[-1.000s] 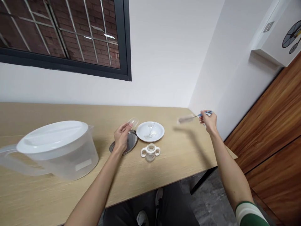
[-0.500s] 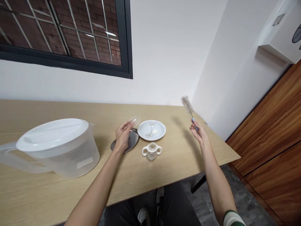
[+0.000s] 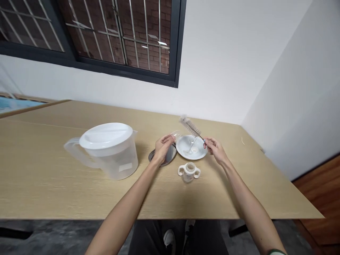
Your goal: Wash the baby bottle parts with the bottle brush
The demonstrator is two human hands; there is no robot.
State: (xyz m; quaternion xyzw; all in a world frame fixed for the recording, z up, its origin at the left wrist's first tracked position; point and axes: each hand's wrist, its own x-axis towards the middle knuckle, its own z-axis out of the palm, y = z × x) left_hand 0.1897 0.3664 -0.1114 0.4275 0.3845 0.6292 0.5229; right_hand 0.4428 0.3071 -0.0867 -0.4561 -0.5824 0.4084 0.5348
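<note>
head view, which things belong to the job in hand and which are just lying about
Part of the job, or likely so:
- bristle brush, held in the right hand
- clear piece, held in the left hand
- white dish and two-handled bottle, close by the hands

Seemingly just lying about:
- lidded pitcher
- pale strand

Can't tell: round tray

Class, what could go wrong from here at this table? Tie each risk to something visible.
The long, grey-bristled brush in the right hand appears close to the clear, curved plastic piece in the left hand and might knock it loose. The small clear bottle with two white handles stands open nearby; a lowered hand could tip it. The right hand appears near the edge of the round white bowl and might jog it.
</note>
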